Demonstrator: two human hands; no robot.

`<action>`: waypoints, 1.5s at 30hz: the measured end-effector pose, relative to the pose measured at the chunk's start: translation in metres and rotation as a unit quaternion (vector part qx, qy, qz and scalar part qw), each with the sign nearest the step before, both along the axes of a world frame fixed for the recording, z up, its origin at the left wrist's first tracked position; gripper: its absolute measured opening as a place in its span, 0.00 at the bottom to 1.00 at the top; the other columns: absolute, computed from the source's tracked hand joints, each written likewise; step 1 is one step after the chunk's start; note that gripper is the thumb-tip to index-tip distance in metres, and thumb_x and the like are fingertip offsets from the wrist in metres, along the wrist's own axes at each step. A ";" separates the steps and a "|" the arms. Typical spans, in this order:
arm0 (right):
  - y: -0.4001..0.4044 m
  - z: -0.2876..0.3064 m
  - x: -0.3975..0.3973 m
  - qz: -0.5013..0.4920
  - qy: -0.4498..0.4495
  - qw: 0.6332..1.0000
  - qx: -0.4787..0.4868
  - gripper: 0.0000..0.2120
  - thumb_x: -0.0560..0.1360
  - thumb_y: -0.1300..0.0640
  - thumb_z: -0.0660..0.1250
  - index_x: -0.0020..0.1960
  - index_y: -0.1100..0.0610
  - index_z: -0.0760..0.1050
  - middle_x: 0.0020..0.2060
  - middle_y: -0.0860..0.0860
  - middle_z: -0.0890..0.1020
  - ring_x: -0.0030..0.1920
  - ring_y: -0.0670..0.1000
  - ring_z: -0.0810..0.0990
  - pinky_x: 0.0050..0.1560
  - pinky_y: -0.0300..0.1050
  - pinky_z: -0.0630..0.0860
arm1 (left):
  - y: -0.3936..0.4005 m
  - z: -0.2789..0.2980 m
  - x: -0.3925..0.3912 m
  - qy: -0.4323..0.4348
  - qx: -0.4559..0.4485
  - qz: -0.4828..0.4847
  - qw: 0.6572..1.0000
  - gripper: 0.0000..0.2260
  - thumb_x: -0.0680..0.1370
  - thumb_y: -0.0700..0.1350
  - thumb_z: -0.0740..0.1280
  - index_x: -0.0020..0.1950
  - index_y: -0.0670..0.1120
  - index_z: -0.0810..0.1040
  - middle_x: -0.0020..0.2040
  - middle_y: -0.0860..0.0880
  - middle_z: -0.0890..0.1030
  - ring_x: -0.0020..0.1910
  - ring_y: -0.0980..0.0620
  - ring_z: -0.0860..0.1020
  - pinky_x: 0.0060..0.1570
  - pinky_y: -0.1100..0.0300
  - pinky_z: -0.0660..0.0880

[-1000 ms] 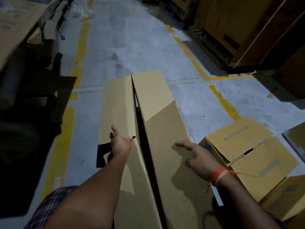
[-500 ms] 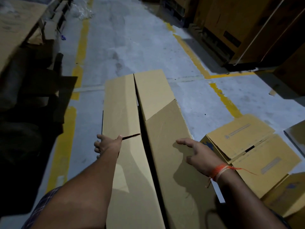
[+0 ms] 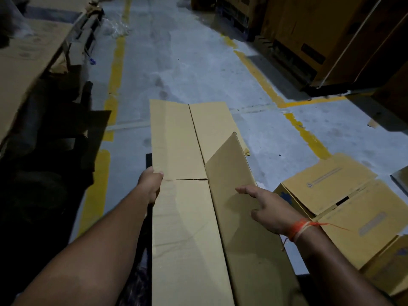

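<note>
Now, far left: flat brown cardboard sheets [image 3: 26,62] are stacked at the aisle's edge, beside a painted yellow floor line [image 3: 116,69].
Left hand: my left hand [image 3: 150,182] grips the left edge of the box. The thumb lies on top at the slit between two flaps, and the fingers curl under the edge.
Box: the long brown cardboard box [image 3: 185,228] lies along the grey concrete floor [image 3: 187,67] in front of me, between my arms. Its far flaps are laid flat.
Right hand: my right hand [image 3: 267,213] is spread, fingers straight, over the box's right panel. I cannot tell whether it touches the card.
Wrist: an orange thread band [image 3: 298,228] is tied round my right wrist.
Right: a closed brown cardboard carton [image 3: 331,191] sits on the floor just beside the box.
Far right: tall brown cartons [image 3: 309,29] stand well apart.
</note>
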State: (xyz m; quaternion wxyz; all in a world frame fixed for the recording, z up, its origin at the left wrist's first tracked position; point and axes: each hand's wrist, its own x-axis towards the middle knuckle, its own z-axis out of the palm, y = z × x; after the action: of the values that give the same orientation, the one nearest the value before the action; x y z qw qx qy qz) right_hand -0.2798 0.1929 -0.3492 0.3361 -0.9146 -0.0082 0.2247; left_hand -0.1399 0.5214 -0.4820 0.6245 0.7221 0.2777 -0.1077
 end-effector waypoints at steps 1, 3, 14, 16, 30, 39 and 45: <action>0.005 0.003 -0.001 0.010 -0.003 1.000 0.010 0.39 0.74 0.72 0.60 0.74 0.37 0.66 0.71 0.40 0.71 0.59 0.47 0.80 0.39 0.31 0.77 | -0.005 0.007 0.001 -0.002 -0.025 -0.019 0.999 0.15 0.81 0.36 0.61 0.64 0.45 0.79 0.57 0.43 0.84 0.55 0.41 0.83 0.61 0.40 0.78; 0.018 0.010 -0.005 0.032 0.000 0.998 0.046 0.42 0.72 0.72 0.59 0.74 0.33 0.65 0.69 0.44 0.74 0.44 0.48 0.83 0.38 0.45 0.81 | -0.016 0.018 0.004 -0.025 -0.050 -0.054 0.997 0.17 0.81 0.36 0.58 0.66 0.47 0.78 0.59 0.43 0.84 0.55 0.40 0.84 0.56 0.37 0.80; 0.098 -0.004 -0.037 0.162 -0.006 0.984 0.079 0.55 0.70 0.49 0.69 0.73 0.27 0.27 0.82 0.51 0.40 0.74 0.65 0.67 0.66 0.61 0.73 | -0.064 0.087 -0.015 -0.095 -0.076 -0.122 0.985 0.43 0.75 0.67 0.67 0.83 0.57 0.49 0.82 0.48 0.60 0.79 0.42 0.63 0.76 0.42 0.62; 0.101 -0.010 -0.042 0.172 0.001 0.980 0.098 0.54 0.72 0.44 0.70 0.74 0.29 0.28 0.81 0.48 0.36 0.80 0.61 0.54 0.74 0.62 0.64 | -0.065 0.087 -0.012 -0.074 0.000 -0.147 0.986 0.43 0.73 0.62 0.72 0.81 0.61 0.51 0.78 0.46 0.67 0.70 0.41 0.73 0.66 0.42 0.74; 0.073 -0.052 -0.041 -0.020 -0.010 0.997 0.067 0.38 0.80 0.32 0.54 0.83 0.46 0.45 0.82 0.43 0.45 0.81 0.47 0.44 0.80 0.51 0.48 | -0.081 0.090 -0.035 -0.174 -0.054 -0.158 0.970 0.20 0.80 0.33 0.64 0.69 0.48 0.74 0.59 0.44 0.83 0.59 0.41 0.81 0.61 0.41 0.78; 0.089 -0.100 -0.040 -0.007 0.105 0.994 0.022 0.36 0.83 0.39 0.56 0.83 0.54 0.48 0.82 0.51 0.53 0.80 0.52 0.55 0.76 0.46 0.55 | -0.024 0.027 -0.041 -0.076 0.183 -0.191 0.961 0.21 0.82 0.35 0.59 0.72 0.53 0.68 0.57 0.47 0.81 0.50 0.48 0.80 0.46 0.56 0.78; 0.057 -0.155 -0.012 -0.073 0.197 0.977 -0.026 0.35 0.83 0.41 0.59 0.82 0.57 0.52 0.78 0.57 0.63 0.76 0.59 0.65 0.71 0.48 0.64 | -0.024 -0.039 -0.036 0.030 0.258 -0.216 0.941 0.25 0.82 0.35 0.56 0.77 0.51 0.61 0.58 0.41 0.77 0.52 0.42 0.78 0.51 0.51 0.77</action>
State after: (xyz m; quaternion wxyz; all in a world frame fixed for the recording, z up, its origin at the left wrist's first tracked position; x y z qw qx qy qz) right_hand -0.2918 0.2500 -0.5045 0.3224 -0.8592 0.1308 0.3752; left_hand -0.1759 0.4972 -0.5211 0.3695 0.8977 0.1517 -0.1861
